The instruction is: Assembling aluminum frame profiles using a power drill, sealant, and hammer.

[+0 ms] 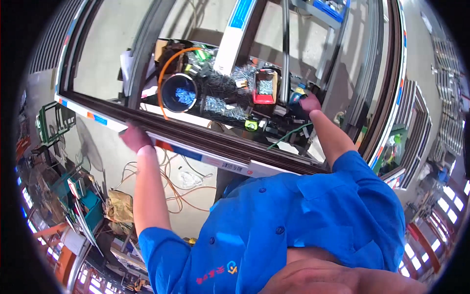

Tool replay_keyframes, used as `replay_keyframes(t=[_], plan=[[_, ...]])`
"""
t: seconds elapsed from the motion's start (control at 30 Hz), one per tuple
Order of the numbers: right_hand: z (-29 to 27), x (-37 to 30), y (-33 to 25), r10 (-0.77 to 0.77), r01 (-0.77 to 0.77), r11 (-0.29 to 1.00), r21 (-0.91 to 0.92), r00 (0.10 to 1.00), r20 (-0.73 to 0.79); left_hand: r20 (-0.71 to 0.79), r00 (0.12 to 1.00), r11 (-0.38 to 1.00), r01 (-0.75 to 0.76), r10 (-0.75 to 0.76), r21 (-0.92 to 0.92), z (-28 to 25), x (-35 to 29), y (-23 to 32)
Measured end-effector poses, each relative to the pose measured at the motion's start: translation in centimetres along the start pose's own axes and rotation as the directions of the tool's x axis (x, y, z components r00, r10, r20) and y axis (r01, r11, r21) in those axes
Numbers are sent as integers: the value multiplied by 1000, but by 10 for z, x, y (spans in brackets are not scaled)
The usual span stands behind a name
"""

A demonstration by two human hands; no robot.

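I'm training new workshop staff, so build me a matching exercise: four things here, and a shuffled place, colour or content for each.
1. Left hand
2. Right hand
3. Round container
4. Open box

A. Holds blue pieces
B. Farthest right of the four
C. Red front
D. At the frame's near bar

Pairs: 1-D, 2-B, 3-A, 4-C

The left hand (135, 138) is blurred, its grip on the frame (205, 139) unclear. The right hand (309, 104) hides part of a blue thing (297, 93), possibly a tool. The upper edge crops frame and bin (327, 10); the blue pieces (185, 96) are too small to tell.
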State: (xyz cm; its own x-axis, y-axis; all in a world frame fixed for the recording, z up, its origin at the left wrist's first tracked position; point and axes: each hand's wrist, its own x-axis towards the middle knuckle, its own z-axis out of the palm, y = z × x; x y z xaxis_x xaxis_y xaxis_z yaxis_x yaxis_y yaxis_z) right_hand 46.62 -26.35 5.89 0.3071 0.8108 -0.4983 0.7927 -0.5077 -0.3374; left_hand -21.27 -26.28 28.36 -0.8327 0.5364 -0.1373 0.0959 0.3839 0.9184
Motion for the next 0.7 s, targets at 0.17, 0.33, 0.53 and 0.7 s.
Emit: replay_keyframes(t=[0.17,0.33,0.53,0.7], plan=[[-67,-113,-171,-420,431,890,146,902,-102,-213,975,971,106,-59,216,-1,-6,11],[-56,-218,-245,-387,-202,201,959,883,267,-149,981,974,148,-123,173,2,-9,26],[-50,-318,-297,-169,-27,522,853,976,134,133,990,942,3,45,-336,-35,-38,37],[-33,-366,-280,-609,607,667,431,778,-154,555,705,896,-318,441,-309,-64,-93,69]])
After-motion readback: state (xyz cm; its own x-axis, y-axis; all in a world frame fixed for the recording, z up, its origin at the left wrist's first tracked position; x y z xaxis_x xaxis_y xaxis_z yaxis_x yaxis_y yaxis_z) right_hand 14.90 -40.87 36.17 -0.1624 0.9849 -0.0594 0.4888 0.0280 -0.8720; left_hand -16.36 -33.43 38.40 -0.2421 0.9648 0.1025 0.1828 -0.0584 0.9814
